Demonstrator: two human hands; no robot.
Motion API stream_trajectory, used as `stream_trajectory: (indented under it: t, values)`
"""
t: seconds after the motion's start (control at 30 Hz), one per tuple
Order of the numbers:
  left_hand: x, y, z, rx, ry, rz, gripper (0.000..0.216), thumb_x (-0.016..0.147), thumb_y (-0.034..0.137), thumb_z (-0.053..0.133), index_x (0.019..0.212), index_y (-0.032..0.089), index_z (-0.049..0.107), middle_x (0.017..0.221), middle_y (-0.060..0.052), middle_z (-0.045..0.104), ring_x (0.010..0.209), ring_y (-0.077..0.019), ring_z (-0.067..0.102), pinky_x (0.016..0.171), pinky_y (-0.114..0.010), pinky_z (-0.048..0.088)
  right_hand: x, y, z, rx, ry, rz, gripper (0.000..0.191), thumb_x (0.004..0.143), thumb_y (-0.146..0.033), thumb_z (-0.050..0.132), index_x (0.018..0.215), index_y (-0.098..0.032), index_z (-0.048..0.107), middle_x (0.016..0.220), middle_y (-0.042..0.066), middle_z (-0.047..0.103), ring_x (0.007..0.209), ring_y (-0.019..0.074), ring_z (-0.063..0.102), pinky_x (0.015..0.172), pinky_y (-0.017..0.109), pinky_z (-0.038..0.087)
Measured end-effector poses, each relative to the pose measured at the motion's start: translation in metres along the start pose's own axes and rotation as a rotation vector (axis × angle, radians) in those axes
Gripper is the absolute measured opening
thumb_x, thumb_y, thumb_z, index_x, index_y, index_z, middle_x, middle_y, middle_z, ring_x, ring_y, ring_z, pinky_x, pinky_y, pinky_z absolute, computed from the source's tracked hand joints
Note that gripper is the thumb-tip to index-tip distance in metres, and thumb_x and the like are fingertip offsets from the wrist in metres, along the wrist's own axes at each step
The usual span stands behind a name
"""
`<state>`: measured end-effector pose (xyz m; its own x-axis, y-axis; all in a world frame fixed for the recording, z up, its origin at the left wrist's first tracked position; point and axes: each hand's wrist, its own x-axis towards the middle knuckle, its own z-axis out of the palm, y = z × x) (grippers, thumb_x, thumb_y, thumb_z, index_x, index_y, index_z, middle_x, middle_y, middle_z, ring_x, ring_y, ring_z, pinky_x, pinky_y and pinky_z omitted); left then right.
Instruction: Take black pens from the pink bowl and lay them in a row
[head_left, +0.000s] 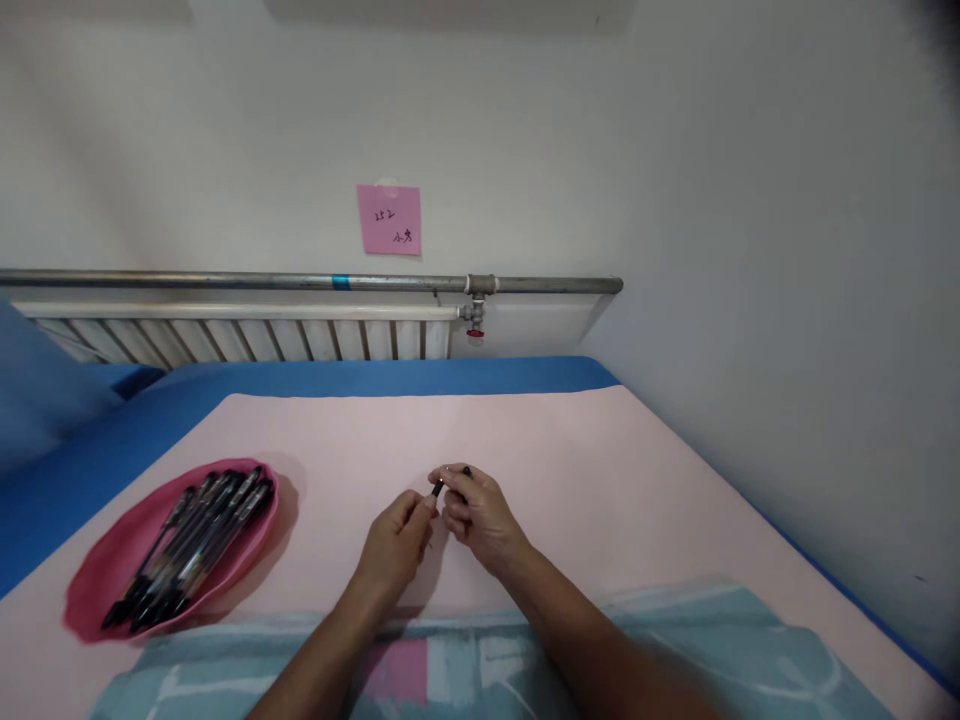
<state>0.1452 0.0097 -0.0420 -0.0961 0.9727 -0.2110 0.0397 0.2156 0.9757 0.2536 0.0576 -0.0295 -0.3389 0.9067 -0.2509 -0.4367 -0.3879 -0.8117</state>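
My left hand [396, 538] has its thumb and index finger pinched together on a small black cylindrical pen part [437, 488], whose upper end points toward the fingertips of my right hand [486, 518]. Those right fingers are curled inward and clamped on a slim black stick-like piece [466, 470], its dark end poking up above the index finger. I cannot tell whether the two black bits join behind my fingers. Both hands are close together, just above the middle of a smooth pale-pink table cover [562, 450].

Well off to my left, a bright-pink oval plastic bowl with a wavy rim [112, 548] sits on the cover, holding a heap of clear-barrelled pens with black ends [199, 545], lying roughly parallel and aslant. A teal patterned cloth [690, 620] spreads beneath my forearms. Past the cover's far edge runs a blue strip [412, 377], and behind that stands a white ribbed radiator [300, 338] under a grey metal pipe [247, 281].
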Motion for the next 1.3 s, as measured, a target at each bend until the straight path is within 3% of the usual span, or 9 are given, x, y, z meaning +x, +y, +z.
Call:
stream_trajectory:
  t: [0.1,0.27,0.5,0.67,0.87,1.07,1.3]
  values:
    - [-0.0009,0.0009,-0.0001,0.009,0.012,0.011,0.032,0.076,0.051,0.044,0.071,0.019,0.047,0.043,0.011,0.035,0.034,-0.0042,0.023,0.033,-0.017,0.016,-0.0004,0.0006,0.0008,-0.006,-0.007,0.001,0.024,0.066,-0.034,0.066,0.079,-0.017,0.056,0.048,-0.009,0.043,0.034,0.0016,0.021,0.032,0.016,0.018]
    - [-0.0009,-0.0003,-0.0008,0.065,0.024,0.069,0.033,0.077,0.05,0.045,0.066,0.019,0.045,0.044,0.01,0.035,0.036,-0.0037,0.025,0.035,-0.016,0.017,0.0006,0.0028,0.0015,-0.086,0.104,-0.026,0.027,0.062,-0.033,0.07,0.065,-0.019,0.047,0.04,-0.012,0.031,0.032,0.0021,0.022,0.031,0.016,0.017]
    - [-0.0027,0.0045,0.0004,-0.023,0.014,-0.006,0.033,0.074,0.052,0.045,0.07,0.019,0.045,0.042,0.011,0.034,0.034,-0.0039,0.023,0.033,-0.017,0.016,0.0001,-0.0002,-0.0006,-0.029,-0.042,0.023,0.027,0.066,-0.038,0.066,0.078,-0.016,0.057,0.04,-0.012,0.032,0.033,0.0021,0.018,0.032,0.016,0.017]
    - [-0.0015,0.0039,0.0007,-0.004,0.009,0.01,0.033,0.075,0.051,0.046,0.068,0.019,0.044,0.042,0.011,0.034,0.034,-0.0034,0.023,0.033,-0.016,0.015,-0.0005,0.0017,0.0017,-0.074,0.097,-0.005,0.027,0.06,-0.035,0.07,0.065,-0.018,0.049,0.039,-0.012,0.03,0.032,0.0018,0.02,0.032,0.016,0.017]
    - [-0.0002,0.0034,0.0003,0.013,0.011,-0.003,0.031,0.077,0.05,0.044,0.071,0.019,0.046,0.043,0.01,0.035,0.034,-0.004,0.024,0.033,-0.016,0.017,-0.0015,-0.002,0.0015,-0.058,-0.002,0.019,0.022,0.063,-0.034,0.065,0.075,-0.016,0.057,0.039,-0.012,0.029,0.033,0.0018,0.019,0.033,0.016,0.017]
    - [-0.0011,0.0007,-0.0002,0.029,0.0,0.012,0.032,0.077,0.05,0.045,0.067,0.019,0.044,0.044,0.01,0.036,0.035,-0.0037,0.025,0.034,-0.016,0.017,-0.0019,0.0011,0.0019,-0.077,0.085,0.0,0.027,0.061,-0.032,0.07,0.066,-0.018,0.047,0.04,-0.012,0.031,0.032,0.0014,0.019,0.032,0.016,0.016]
    - [-0.0013,0.0039,0.0006,0.013,0.026,-0.003,0.032,0.075,0.051,0.046,0.069,0.019,0.046,0.043,0.011,0.034,0.034,-0.004,0.024,0.035,-0.017,0.017,-0.0004,0.0004,-0.0005,-0.002,-0.038,0.019,0.027,0.064,-0.037,0.068,0.078,-0.016,0.058,0.046,-0.01,0.039,0.034,0.0014,0.019,0.032,0.017,0.015]
